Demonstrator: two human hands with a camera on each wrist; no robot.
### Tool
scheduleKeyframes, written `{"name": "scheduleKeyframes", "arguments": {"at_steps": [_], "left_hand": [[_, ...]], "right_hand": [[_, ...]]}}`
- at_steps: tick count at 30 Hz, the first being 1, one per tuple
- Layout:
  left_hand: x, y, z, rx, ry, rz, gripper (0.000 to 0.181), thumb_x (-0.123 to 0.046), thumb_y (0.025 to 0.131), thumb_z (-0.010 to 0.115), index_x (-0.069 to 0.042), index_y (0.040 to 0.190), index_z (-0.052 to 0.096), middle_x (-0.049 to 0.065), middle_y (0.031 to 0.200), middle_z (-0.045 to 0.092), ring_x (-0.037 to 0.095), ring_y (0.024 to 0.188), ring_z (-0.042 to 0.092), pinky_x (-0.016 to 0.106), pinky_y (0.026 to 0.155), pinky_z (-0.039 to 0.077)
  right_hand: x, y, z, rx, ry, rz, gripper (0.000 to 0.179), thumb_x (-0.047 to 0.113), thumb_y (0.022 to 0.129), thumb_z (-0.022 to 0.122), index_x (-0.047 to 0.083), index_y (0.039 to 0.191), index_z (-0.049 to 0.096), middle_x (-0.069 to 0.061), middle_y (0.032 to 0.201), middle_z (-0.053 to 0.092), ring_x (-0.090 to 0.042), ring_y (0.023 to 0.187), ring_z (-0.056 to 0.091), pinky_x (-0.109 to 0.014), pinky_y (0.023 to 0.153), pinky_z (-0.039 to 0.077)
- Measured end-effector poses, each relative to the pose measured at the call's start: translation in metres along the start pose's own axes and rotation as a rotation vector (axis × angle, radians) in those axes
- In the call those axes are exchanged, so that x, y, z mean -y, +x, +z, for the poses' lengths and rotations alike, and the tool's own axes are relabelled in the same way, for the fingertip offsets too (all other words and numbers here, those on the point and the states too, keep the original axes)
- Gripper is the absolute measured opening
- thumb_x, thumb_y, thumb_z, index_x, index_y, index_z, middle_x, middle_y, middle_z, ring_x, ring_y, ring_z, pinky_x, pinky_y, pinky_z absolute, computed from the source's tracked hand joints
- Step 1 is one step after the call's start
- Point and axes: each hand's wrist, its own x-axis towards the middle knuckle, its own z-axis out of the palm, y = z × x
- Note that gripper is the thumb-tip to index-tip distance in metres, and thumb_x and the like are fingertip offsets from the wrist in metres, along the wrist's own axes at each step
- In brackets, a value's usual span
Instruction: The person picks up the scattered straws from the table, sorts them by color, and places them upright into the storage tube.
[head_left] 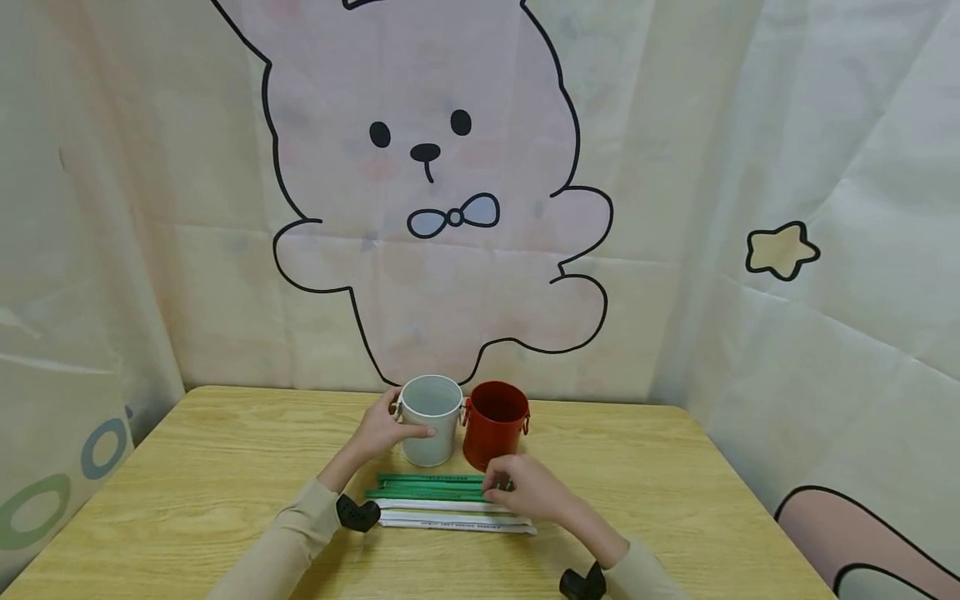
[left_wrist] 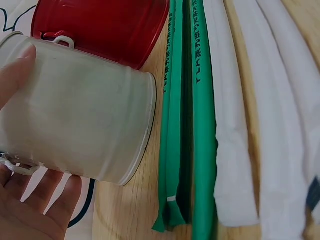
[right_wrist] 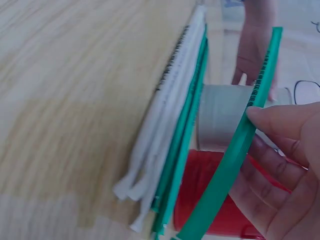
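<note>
A white metal bucket (head_left: 429, 440) with small side handles stands upright, and my left hand (head_left: 381, 432) holds it, thumb on the front and fingers round the far left side. Touching or nearly touching its right side is a red bucket (head_left: 492, 435). In the right wrist view my right hand (right_wrist: 287, 165) pinches a green paper-wrapped straw (right_wrist: 234, 155) with printed lettering, lifted above the row. More green wrapped straws (left_wrist: 204, 125) lie on the table in front of the buckets, alongside several white wrapped straws (left_wrist: 235, 150). Both buckets' bottoms inside are hard to see.
The pale wooden table (head_left: 247, 467) ends at a back edge just behind the buckets. A curtain (head_left: 675, 208) printed with a cartoon animal hangs behind and at both sides. Black wrist devices (head_left: 357, 512) sit on both wrists.
</note>
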Motion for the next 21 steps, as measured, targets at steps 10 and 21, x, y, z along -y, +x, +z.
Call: {"name": "scheduleKeyframes", "arguments": {"at_steps": [10, 21], "left_hand": [[0.021, 0.011, 0.001, -0.021, 0.023, 0.035, 0.078, -0.028, 0.062, 0.083, -0.013, 0.127, 0.044, 0.009, 0.125, 0.051, 0.029, 0.114, 0.046, 0.048, 0.093, 0.041], [0.021, 0.01, 0.003, -0.016, 0.04, 0.053, 0.079, -0.031, 0.063, 0.081, -0.017, 0.13, 0.042, 0.007, 0.13, 0.048, 0.033, 0.125, 0.041, 0.055, 0.102, 0.034]], "right_hand": [[0.01, 0.004, -0.018, -0.121, 0.209, -0.034, 0.005, 0.024, 0.085, 0.062, 0.019, 0.086, 0.062, 0.005, 0.08, 0.064, -0.003, 0.071, 0.057, -0.02, 0.063, 0.05], [0.03, 0.037, -0.026, -0.273, 0.311, 0.014, 0.008, 0.022, 0.084, 0.063, 0.016, 0.09, 0.063, -0.001, 0.086, 0.067, -0.007, 0.071, 0.058, -0.019, 0.063, 0.05]]}}
